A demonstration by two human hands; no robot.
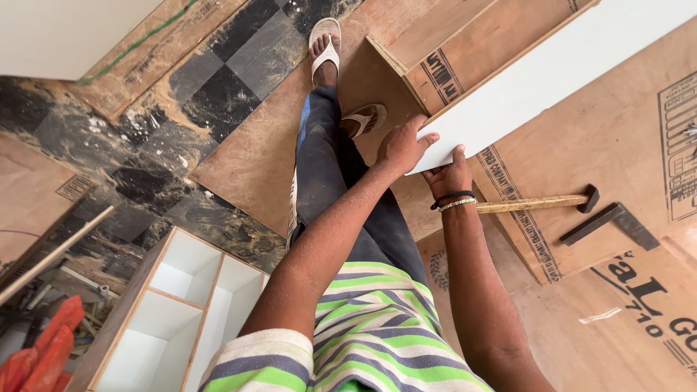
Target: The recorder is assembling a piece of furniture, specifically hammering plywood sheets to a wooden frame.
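Both hands grip the near end of a long white laminated board [552,72] that runs up to the right across brown plywood sheets [617,145]. My left hand [401,145] lies on the board's top corner, fingers spread over the face. My right hand [450,174], with bead bracelets on the wrist, clasps the lower corner from beneath. The board's end hovers just above my legs and white sandals [324,43].
A wooden-handled hammer [537,204] and a dark try square [610,221] lie on the plywood right of my right hand. A white-lined open cabinet [181,305] stands lower left, with red tools [43,341] and scrap beside it. The floor is dusty black-and-grey tile [218,87].
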